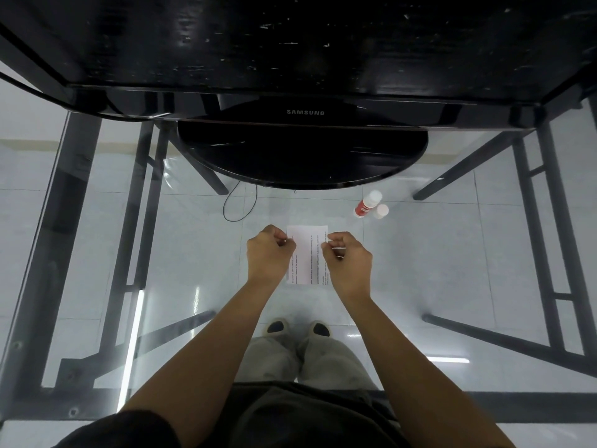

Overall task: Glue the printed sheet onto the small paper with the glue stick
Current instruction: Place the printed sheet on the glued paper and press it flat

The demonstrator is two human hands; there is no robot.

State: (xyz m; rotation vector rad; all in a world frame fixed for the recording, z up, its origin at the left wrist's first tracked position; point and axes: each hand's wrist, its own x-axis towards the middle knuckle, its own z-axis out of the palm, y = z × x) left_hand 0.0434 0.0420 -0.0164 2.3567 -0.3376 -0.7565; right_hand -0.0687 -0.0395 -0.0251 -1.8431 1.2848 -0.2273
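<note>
A white printed sheet (307,253) with lines of text running lengthwise sits over the glass table at the centre. My left hand (269,253) pinches its left edge and my right hand (349,261) pinches its right edge, both near the far corners. Whether a small paper lies beneath the sheet cannot be told. The red and white glue stick (367,204) stands uncapped to the far right of the sheet, with its white cap (381,211) beside it.
A black Samsung monitor (305,113) on a round black base (302,153) stands just beyond the sheet. The glass tabletop (193,253) shows the black metal frame, a thin cable loop (239,205), the tiled floor and the person's legs below.
</note>
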